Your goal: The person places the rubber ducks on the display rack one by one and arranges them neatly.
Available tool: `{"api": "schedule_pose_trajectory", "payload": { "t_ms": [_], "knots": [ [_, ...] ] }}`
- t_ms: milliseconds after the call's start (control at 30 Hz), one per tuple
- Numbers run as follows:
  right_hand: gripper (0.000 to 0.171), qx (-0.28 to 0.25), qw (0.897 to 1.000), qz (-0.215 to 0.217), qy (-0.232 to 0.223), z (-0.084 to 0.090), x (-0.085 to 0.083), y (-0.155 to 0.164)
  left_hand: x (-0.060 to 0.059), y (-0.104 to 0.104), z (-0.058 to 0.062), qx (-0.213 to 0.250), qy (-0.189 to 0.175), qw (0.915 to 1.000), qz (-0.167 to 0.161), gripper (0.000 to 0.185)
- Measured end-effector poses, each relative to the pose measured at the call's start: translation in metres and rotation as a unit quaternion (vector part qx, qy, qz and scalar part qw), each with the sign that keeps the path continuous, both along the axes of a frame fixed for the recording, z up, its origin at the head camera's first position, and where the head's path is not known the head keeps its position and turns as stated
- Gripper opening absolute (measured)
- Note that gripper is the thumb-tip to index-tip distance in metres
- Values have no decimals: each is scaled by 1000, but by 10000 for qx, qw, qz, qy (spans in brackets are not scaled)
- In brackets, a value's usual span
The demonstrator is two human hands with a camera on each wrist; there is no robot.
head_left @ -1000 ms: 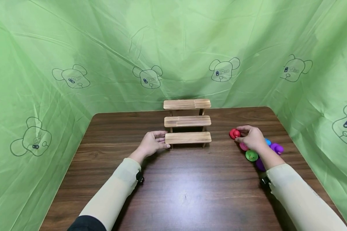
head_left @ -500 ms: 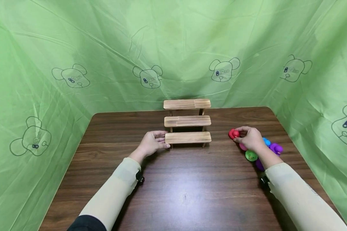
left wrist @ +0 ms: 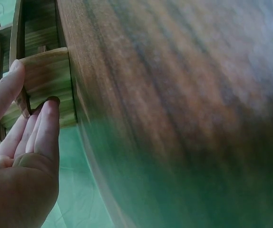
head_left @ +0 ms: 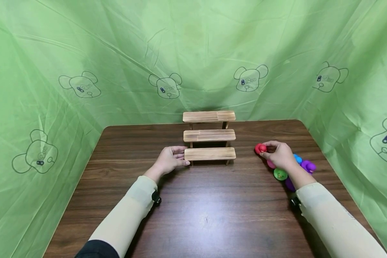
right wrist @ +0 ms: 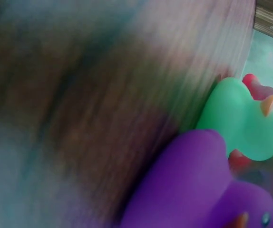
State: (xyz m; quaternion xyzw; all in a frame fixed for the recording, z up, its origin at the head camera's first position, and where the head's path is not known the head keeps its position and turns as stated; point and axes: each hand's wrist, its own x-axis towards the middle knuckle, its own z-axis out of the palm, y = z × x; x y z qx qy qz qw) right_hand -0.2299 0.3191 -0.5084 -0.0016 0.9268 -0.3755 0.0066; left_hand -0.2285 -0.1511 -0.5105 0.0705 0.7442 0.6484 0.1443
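Fingers of the right hand pinch a red duck at the desk's three o'clock, while the left hand grips the wooden stand's lowest step.

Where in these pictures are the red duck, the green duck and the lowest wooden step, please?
red duck (head_left: 260, 148), head view, its body.
green duck (right wrist: 243, 118), right wrist view, its body.
lowest wooden step (head_left: 210, 153), head view, its top board.

We find no readable words, numbers or brand names anywhere; the green curtain carries only outline drawings of bear heads, with no lettering on them.
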Motion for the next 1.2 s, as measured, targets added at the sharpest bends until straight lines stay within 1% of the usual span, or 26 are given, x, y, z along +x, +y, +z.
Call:
{"api": "schedule_pose_trajectory", "payload": {
  "t_ms": [167,400,733,867,933,967,1067,1200],
  "knots": [
    [37,1,9998,18,196,4,2,-4,-1,0,-2,-12,-7,10000,-9,65],
    [34,-47,9984,66,562,12,4,-16,0,1,-2,-11,17,10000,-18,65],
    [31,-585,9952,401,667,33,11,-35,2,1,1,-13,-28,10000,28,64],
    [30,-1045,9892,668,777,42,12,-48,2,1,2,-11,-33,10000,29,64],
    [30,-1169,9868,767,812,46,13,-55,1,0,1,-3,-51,10000,30,64],
    [30,-1204,9858,834,826,48,14,-59,0,0,1,-7,-56,10000,27,65],
    [30,-1205,9856,865,807,54,16,-70,-1,0,0,-8,-74,10000,17,65],
    [29,-1205,9855,941,736,57,18,-83,-2,0,0,-22,-67,10000,8,65]
  ]
}}
